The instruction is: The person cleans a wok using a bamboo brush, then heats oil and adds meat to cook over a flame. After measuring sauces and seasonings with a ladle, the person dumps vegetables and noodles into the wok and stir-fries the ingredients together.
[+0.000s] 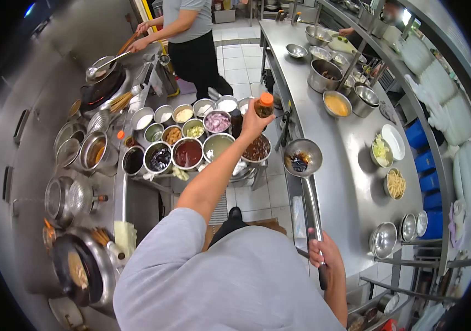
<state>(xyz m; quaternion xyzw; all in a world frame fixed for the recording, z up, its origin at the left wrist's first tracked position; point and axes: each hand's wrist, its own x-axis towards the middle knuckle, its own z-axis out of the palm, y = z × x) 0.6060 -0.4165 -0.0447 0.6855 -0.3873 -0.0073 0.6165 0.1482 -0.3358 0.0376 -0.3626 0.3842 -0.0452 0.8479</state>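
Observation:
My left hand point(254, 122) is stretched forward over the seasoning pots, closed around a bottle point(263, 110) with an orange cap and dark contents. Another dark bottle point(236, 122) stands just beside it among the pots. Low on the right, my right hand point(326, 251) grips the long handle of a ladle point(314, 204). Its bowl is level over the edge of the steel counter and holds dark sauce point(300, 161). Close below my left arm are pots of red sauce point(187, 153), chopped red onion point(217, 122) and chilli in oil point(256, 148).
A co-worker point(191, 33) stirs a wok point(103, 70) at the far left. Another wok point(75, 270) with food sits at the near left. Bowls, including yellow liquid point(336, 103) and cut vegetables point(381, 151), stand on the right counter point(346, 193).

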